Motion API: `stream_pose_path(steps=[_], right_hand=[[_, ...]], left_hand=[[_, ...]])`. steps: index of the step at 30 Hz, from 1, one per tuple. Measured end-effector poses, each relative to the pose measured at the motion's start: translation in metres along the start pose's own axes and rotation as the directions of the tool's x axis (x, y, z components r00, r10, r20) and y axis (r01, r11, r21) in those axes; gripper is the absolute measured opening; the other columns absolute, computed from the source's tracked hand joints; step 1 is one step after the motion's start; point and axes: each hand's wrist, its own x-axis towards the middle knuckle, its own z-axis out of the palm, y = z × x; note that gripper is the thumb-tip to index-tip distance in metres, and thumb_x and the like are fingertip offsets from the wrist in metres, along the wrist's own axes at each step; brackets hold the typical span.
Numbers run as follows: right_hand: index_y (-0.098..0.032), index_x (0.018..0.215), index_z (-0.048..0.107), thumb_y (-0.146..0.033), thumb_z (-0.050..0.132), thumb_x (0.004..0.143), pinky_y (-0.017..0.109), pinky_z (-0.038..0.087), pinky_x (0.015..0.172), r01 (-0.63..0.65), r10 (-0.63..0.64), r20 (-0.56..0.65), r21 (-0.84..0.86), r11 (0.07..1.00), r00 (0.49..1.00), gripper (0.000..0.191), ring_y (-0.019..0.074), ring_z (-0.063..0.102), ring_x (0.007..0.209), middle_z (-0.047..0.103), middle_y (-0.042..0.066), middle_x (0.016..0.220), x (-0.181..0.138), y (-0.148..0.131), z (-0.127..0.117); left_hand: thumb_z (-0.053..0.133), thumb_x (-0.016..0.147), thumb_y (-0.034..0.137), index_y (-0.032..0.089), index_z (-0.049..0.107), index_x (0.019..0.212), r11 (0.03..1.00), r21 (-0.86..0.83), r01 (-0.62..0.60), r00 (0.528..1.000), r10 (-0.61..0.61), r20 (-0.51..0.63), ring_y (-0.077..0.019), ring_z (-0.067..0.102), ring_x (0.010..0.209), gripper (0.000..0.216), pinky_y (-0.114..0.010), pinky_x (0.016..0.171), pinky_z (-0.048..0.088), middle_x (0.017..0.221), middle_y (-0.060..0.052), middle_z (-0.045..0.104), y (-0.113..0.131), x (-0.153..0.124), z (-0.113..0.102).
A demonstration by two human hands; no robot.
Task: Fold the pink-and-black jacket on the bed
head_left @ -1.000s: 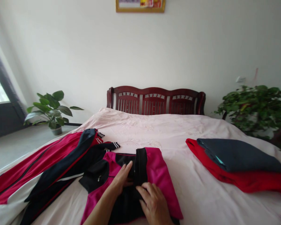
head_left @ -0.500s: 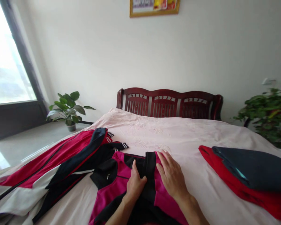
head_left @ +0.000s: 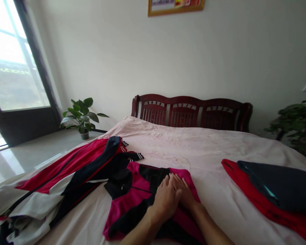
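Observation:
A magenta and black jacket [head_left: 123,206] lies on the bed, partly folded, its dark collar toward the left. My left hand [head_left: 166,197] rests on its right half, fingers stretched forward over the cloth. Close against it, my right hand [head_left: 185,192] also lies flat on the jacket, partly covered by the left. Neither hand grips anything that I can see. The two hands and forearms hide part of the jacket's near right side.
Red, navy and white track jackets [head_left: 66,170] lie spread at the left. At the right, a folded navy garment [head_left: 283,183] sits on a red one [head_left: 260,204]. Beyond the pink bedsheet [head_left: 206,146] rises a dark wooden headboard [head_left: 183,112]. Potted plants [head_left: 83,114] stand on both sides.
My left hand has moved right, from the jacket's middle to beside my right hand. The dark folded strip now lies flatter on the jacket. The view has shifted slightly left.

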Motion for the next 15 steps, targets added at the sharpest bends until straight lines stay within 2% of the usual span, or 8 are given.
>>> stream_pose_path(steps=[3, 4, 6, 8, 10, 12, 13, 15], right_hand=[[-0.017, 0.131, 0.063, -0.029, 0.047, 0.083, 0.045, 0.034, 0.116, -0.100, 0.135, -0.118, 0.262, 0.960, 0.984, 0.052, 0.0244, 0.045, 0.139, 0.051, 0.013, 0.148, -0.003, 0.031, -0.013], [-0.016, 0.127, 0.065, -0.030, 0.047, 0.082, 0.045, 0.035, 0.115, -0.184, 0.257, -0.182, 0.339, 0.923, 0.949, 0.051, 0.0252, 0.048, 0.136, 0.054, 0.015, 0.145, -0.008, 0.042, -0.017], [-0.015, 0.118, 0.069, -0.034, 0.048, 0.080, 0.047, 0.038, 0.113, -0.364, 0.524, -0.218, 0.507, 0.782, 0.823, 0.048, 0.0285, 0.054, 0.130, 0.063, 0.016, 0.134, -0.022, 0.062, -0.022], [-0.016, 0.106, 0.072, -0.038, 0.053, 0.076, 0.045, 0.043, 0.108, -0.458, 0.677, -0.071, 0.685, 0.567, 0.732, 0.042, 0.0302, 0.060, 0.121, 0.071, 0.015, 0.119, -0.039, 0.069, -0.027], [-0.017, 0.095, 0.073, -0.042, 0.060, 0.073, 0.041, 0.049, 0.101, -0.487, 0.656, 0.198, 0.823, 0.292, 0.728, 0.036, 0.0303, 0.065, 0.113, 0.075, 0.012, 0.107, -0.053, 0.061, -0.033], [-0.017, 0.091, 0.074, -0.045, 0.066, 0.072, 0.041, 0.054, 0.093, -0.517, 0.484, 0.445, 0.856, 0.016, 0.753, 0.035, 0.0307, 0.068, 0.105, 0.077, 0.011, 0.099, -0.059, 0.042, -0.040], [-0.017, 0.093, 0.074, -0.045, 0.068, 0.073, 0.041, 0.055, 0.090, -0.522, 0.386, 0.511, 0.848, -0.085, 0.768, 0.035, 0.0307, 0.069, 0.103, 0.077, 0.011, 0.098, -0.060, 0.030, -0.044], [-0.018, 0.101, 0.072, -0.045, 0.069, 0.079, 0.042, 0.056, 0.088, -0.456, 0.284, 0.491, 0.871, -0.182, 0.824, 0.035, 0.0292, 0.068, 0.103, 0.075, 0.011, 0.104, -0.057, 0.006, -0.050]], left_hand=[[0.056, 0.088, 0.033, 0.012, 0.050, 0.146, 0.990, 0.138, 0.040, 0.999, -0.040, -0.004, -0.0375, 0.025, 0.149, 0.062, -0.056, 0.122, 0.013, 0.157, -0.018, 0.037, -0.020, -0.017, 0.015], [0.055, 0.088, 0.035, 0.014, 0.050, 0.146, 0.982, 0.184, 0.048, 0.999, -0.046, -0.014, -0.0366, 0.023, 0.150, 0.062, -0.057, 0.123, 0.011, 0.158, -0.017, 0.035, -0.027, -0.022, 0.017], [0.053, 0.090, 0.038, 0.015, 0.047, 0.148, 0.962, 0.270, 0.046, 0.999, -0.043, -0.014, -0.0341, 0.022, 0.151, 0.063, -0.056, 0.123, 0.012, 0.159, -0.014, 0.032, -0.037, -0.027, 0.019], [0.050, 0.092, 0.040, 0.014, 0.043, 0.150, 0.934, 0.354, 0.044, 0.999, -0.043, -0.012, -0.0323, 0.021, 0.151, 0.065, -0.055, 0.123, 0.016, 0.160, -0.012, 0.030, -0.042, -0.028, 0.019], [0.048, 0.092, 0.041, 0.015, 0.040, 0.152, 0.910, 0.412, 0.049, 0.999, -0.044, -0.020, -0.0306, 0.020, 0.151, 0.065, -0.053, 0.123, 0.018, 0.162, -0.010, 0.029, -0.042, -0.027, 0.018], [0.047, 0.093, 0.040, 0.017, 0.039, 0.152, 0.905, 0.421, 0.065, 0.998, -0.061, -0.022, -0.0289, 0.019, 0.152, 0.064, -0.051, 0.123, 0.019, 0.162, -0.009, 0.028, -0.041, -0.026, 0.015], [0.046, 0.094, 0.040, 0.016, 0.038, 0.152, 0.911, 0.407, 0.073, 0.997, -0.071, -0.020, -0.0281, 0.019, 0.152, 0.064, -0.050, 0.124, 0.020, 0.162, -0.008, 0.028, -0.041, -0.026, 0.012], [0.041, 0.096, 0.038, 0.013, 0.036, 0.153, 0.936, 0.340, 0.088, 0.996, -0.089, -0.012, -0.0261, 0.018, 0.152, 0.062, -0.047, 0.124, 0.020, 0.162, -0.009, 0.026, -0.041, -0.028, 0.005]])
